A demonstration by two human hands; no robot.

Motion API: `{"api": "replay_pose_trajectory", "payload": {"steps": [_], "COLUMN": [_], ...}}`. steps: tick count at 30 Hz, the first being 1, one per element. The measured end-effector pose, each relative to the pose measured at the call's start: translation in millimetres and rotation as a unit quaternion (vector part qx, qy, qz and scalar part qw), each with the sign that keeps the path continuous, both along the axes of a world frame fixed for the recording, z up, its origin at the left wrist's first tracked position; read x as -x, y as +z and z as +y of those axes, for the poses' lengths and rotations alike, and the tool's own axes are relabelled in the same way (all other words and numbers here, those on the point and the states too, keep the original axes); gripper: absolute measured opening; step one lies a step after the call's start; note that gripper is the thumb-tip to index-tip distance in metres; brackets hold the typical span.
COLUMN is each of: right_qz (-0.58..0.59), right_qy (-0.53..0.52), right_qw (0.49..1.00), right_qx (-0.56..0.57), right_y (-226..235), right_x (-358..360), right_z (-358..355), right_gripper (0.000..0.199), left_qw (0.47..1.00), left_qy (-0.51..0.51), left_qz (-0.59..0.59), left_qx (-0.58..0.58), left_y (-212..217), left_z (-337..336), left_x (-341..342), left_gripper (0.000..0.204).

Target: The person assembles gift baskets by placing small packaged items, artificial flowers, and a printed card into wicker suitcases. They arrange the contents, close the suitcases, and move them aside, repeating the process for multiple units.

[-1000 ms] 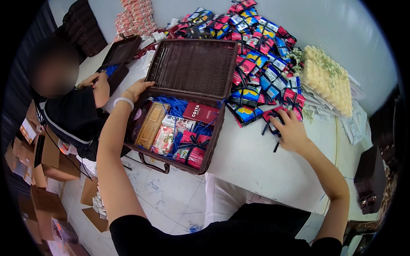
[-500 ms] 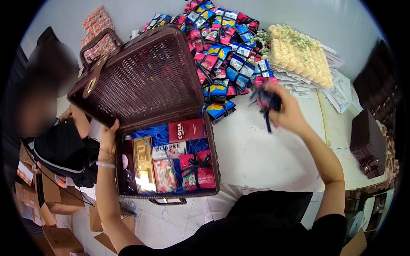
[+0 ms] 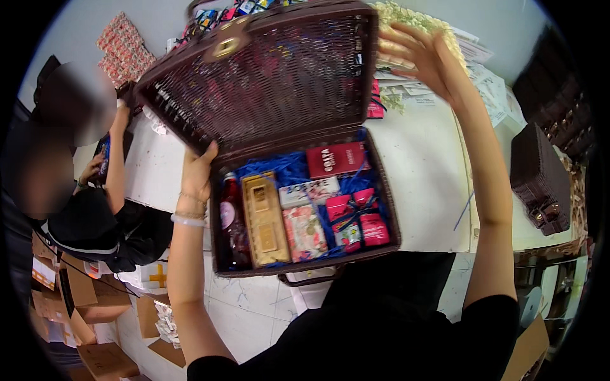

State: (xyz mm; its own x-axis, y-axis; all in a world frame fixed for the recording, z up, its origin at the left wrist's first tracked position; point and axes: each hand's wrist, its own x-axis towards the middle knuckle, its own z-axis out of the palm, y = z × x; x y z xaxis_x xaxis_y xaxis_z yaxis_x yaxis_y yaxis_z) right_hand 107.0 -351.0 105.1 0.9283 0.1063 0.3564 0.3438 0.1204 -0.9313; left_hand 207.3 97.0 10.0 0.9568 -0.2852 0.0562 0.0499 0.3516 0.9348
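A dark brown wicker suitcase [image 3: 399,236] stands with its lid [image 3: 267,89] raised, tilted toward the left. My left hand [image 3: 199,174] grips its left side by the lid's lower corner, thumb on the rim. Inside, on blue shredded paper [image 3: 286,166], lie a bottle of red liquid [image 3: 232,222], a gold box [image 3: 262,219], a white box [image 3: 309,192], a floral packet [image 3: 305,233], a dark red box [image 3: 337,159] and a pink packet tied with dark ribbon [image 3: 358,219]. To the right of the lid, my right hand [image 3: 422,60] has its fingers spread, holding nothing.
Cream artificial roses [image 3: 454,47] and papers [image 3: 486,82] lie at the back right. A closed brown case [image 3: 540,181] stands at the right. Ribbon-tied packets [image 3: 219,19] show behind the lid. At left another person works; cardboard boxes [image 3: 101,301] cover the floor there.
The suitcase has shifted right in the picture, my left hand still on it, its lid now hiding much of the packet pile. My right hand has let go of a dark-ribboned bundle and moved up.
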Motion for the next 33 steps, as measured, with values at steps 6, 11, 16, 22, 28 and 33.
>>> {"api": "replay_pose_trajectory", "payload": {"steps": [6,11,16,22,28,33], "right_qz": [-0.002,0.019,0.027,0.038,0.011,0.005], "right_qy": [-0.324,-0.486,-0.454,-0.494,-0.519,-0.511], "right_qw": [0.940,0.874,0.885,0.862,0.851,0.856], "right_qx": [0.106,-0.004,-0.101,-0.106,-0.074,-0.076], "right_y": [-80,-110,-111,-109,-120,-122], "right_x": [102,158,189,197,202,204], "right_z": [-33,-126,-176,-190,-192,-190], "right_gripper": [0.073,0.042,0.038,0.055,0.053,0.057], "left_qw": [0.994,0.963,0.947,0.871,0.862,0.774], "left_qy": [-0.075,-0.247,-0.312,0.137,0.191,0.074], "left_qz": [-0.065,-0.086,-0.059,-0.416,-0.402,-0.456], "left_qx": [-0.049,0.069,0.051,-0.222,-0.242,-0.432], "left_y": [-4,-16,-17,-31,-18,-15], "left_z": [-181,-274,-331,-381,-380,-383], "left_x": [31,45,1,-55,-105,-140], "left_gripper": [0.049,0.054,0.045,0.009,0.009,0.021]}}
